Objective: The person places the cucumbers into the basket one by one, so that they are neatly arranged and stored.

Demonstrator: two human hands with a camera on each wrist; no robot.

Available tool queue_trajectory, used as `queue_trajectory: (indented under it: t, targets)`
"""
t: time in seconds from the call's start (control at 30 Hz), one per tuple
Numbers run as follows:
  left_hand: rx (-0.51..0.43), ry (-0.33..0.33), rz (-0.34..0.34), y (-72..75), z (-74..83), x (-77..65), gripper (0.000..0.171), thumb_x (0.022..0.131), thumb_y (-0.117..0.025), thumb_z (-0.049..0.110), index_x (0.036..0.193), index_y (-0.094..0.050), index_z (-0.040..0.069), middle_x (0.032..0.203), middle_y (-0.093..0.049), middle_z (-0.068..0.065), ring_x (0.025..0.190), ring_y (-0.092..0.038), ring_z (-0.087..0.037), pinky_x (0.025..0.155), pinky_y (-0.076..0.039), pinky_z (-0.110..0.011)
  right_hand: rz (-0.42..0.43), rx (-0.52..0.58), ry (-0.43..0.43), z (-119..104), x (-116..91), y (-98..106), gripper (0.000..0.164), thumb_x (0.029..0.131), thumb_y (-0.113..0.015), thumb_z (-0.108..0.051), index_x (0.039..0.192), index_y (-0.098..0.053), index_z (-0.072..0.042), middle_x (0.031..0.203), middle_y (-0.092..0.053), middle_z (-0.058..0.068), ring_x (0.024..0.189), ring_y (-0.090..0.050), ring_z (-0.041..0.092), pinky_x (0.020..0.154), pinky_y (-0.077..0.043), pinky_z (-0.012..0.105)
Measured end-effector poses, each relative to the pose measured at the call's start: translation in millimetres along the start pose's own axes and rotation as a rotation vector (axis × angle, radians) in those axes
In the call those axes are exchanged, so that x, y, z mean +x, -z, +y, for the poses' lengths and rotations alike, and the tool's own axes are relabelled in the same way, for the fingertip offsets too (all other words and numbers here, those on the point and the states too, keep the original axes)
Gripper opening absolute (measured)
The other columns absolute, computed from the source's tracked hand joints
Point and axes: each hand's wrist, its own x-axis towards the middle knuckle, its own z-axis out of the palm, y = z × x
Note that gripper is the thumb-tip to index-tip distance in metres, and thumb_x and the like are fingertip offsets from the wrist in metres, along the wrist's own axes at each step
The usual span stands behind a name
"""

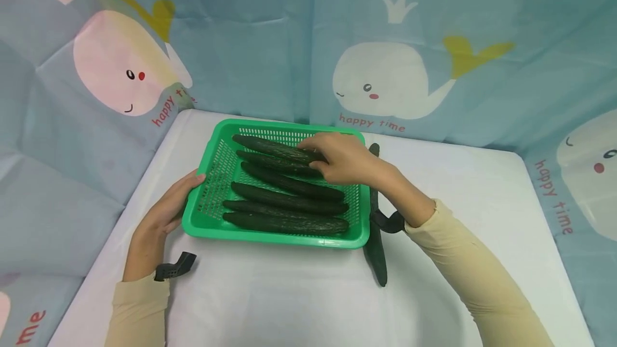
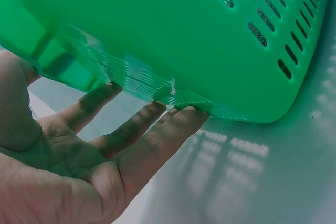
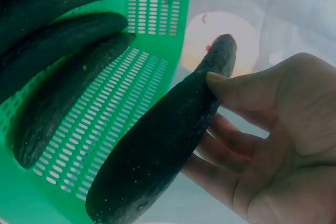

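Note:
A green plastic basket (image 1: 270,238) with slotted walls stands on the white table, several dark green cucumbers lying lengthwise in it. My left hand (image 1: 170,203) holds the basket's left side, thumb at the rim. In the left wrist view, the fingers (image 2: 173,127) of that hand press against the outside of the wall from below. With my right hand (image 1: 343,158) I grip a cucumber (image 3: 157,145) near one end, over the back right part of the basket. The right wrist view shows it slanting between thumb and fingers, above the other cucumbers (image 3: 68,98).
Another cucumber (image 1: 377,261) lies on the white tabletop (image 1: 289,299) along the basket's right side, partly hidden by the rim and my right wrist. A blue curtain (image 1: 270,58) with printed whales hangs behind the table and at both sides.

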Motion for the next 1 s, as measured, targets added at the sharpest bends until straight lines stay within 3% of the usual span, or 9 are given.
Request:
queue_trajectory:
  t: [0.17, 0.23, 0.3, 0.4, 0.47, 0.53, 0.67, 0.87, 1.0]
  targets:
    - [0.033, 0.008, 0.014, -1.6, 2.9, -0.7, 0.075, 0.115, -0.039, 0.045, 0.171, -0.005, 0.009, 0.145, -0.051, -0.014, 0.115, -0.071, -0.005, 0.091, -0.065, -0.034, -0.002, 0.048, -0.01, 3.5, 8.2, -4.3, 0.043, 0.104, -0.066, -0.012, 0.146, -0.064, -0.014, 0.139, -0.071, 0.005, 0.12, -0.071, 0.023, 0.091, -0.062, 0.045]
    - [0.041, 0.009, 0.014, -2.5, 3.7, -0.2, 0.075, 0.115, -0.038, 0.046, 0.171, -0.005, 0.009, 0.151, -0.044, -0.025, 0.115, -0.071, -0.005, 0.091, -0.065, -0.034, 0.011, 0.066, -0.043, 6.6, 9.1, -5.7, 0.044, 0.104, -0.065, -0.013, 0.149, -0.062, -0.014, 0.145, -0.067, 0.007, 0.121, -0.071, 0.025, 0.087, -0.062, 0.045]
    - [0.042, 0.009, 0.005, -3.2, 4.2, 0.8, 0.076, 0.115, -0.037, 0.047, 0.171, -0.004, 0.008, 0.156, -0.037, -0.031, 0.115, -0.07, -0.006, 0.092, -0.064, -0.035, 0.045, 0.084, -0.09, 10.3, 8.0, -6.3, 0.045, 0.105, -0.064, -0.015, 0.15, -0.06, -0.013, 0.152, -0.062, 0.008, 0.127, -0.069, 0.027, 0.091, -0.062, 0.047]
    - [0.036, 0.014, 0.003, -3.3, 4.1, 1.4, 0.077, 0.115, -0.037, 0.047, 0.171, -0.003, 0.007, 0.154, -0.039, -0.031, 0.115, -0.071, -0.006, 0.093, -0.064, -0.035, 0.118, 0.105, -0.14, 16.0, 2.8, -6.7, 0.045, 0.106, -0.063, -0.017, 0.15, -0.059, -0.011, 0.155, -0.059, 0.009, 0.127, -0.068, 0.03, 0.096, -0.06, 0.051]
    - [0.034, 0.016, 0.006, -2.9, 3.6, 0.9, 0.077, 0.115, -0.037, 0.047, 0.171, -0.003, 0.006, 0.152, -0.041, -0.028, 0.115, -0.071, -0.007, 0.093, -0.064, -0.035, 0.158, 0.118, -0.146, 18.3, -1.8, -6.4, 0.044, 0.105, -0.063, -0.019, 0.148, -0.061, -0.009, 0.153, -0.06, 0.01, 0.131, -0.066, 0.031, 0.104, -0.057, 0.054]
    - [0.036, 0.012, 0.011, -2.4, 2.8, 0.1, 0.077, 0.115, -0.036, 0.047, 0.171, -0.003, 0.006, 0.151, -0.041, -0.029, 0.114, -0.071, -0.007, 0.092, -0.064, -0.035, 0.18, 0.124, -0.139, 20.4, -6.8, -6.4, 0.043, 0.105, -0.064, -0.02, 0.146, -0.062, -0.008, 0.151, -0.062, 0.011, 0.128, -0.067, 0.031, 0.104, -0.057, 0.054]
    - [0.042, 0.0, 0.011, -1.8, 1.4, -0.5, 0.077, 0.115, -0.036, 0.047, 0.171, -0.002, 0.005, 0.154, -0.037, -0.034, 0.114, -0.072, -0.007, 0.092, -0.065, -0.037, 0.2, 0.136, -0.157, 24.0, -17.5, -7.3, 0.044, 0.105, -0.065, -0.023, 0.146, -0.062, -0.008, 0.15, -0.062, 0.011, 0.128, -0.068, 0.031, 0.105, -0.056, 0.054]
    - [0.031, -0.004, 0.009, -2.0, 0.3, 0.0, 0.077, 0.115, -0.036, 0.046, 0.17, -0.003, 0.005, 0.15, -0.043, -0.03, 0.114, -0.072, -0.007, 0.093, -0.064, -0.037, 0.22, 0.17, -0.223, 31.3, -35.0, -12.2, 0.045, 0.105, -0.066, -0.024, 0.147, -0.061, -0.008, 0.149, -0.062, 0.011, 0.133, -0.064, 0.033, 0.109, -0.054, 0.057]
    - [0.032, -0.002, 0.016, -2.9, -0.4, 0.0, 0.077, 0.115, -0.035, 0.047, 0.171, -0.002, 0.005, 0.156, -0.033, -0.039, 0.113, -0.072, -0.006, 0.092, -0.064, -0.037, 0.247, 0.183, -0.23, 38.1, -45.4, -17.6, 0.046, 0.104, -0.067, -0.023, 0.147, -0.061, -0.008, 0.148, -0.063, 0.012, 0.135, -0.062, 0.034, 0.11, -0.052, 0.058]
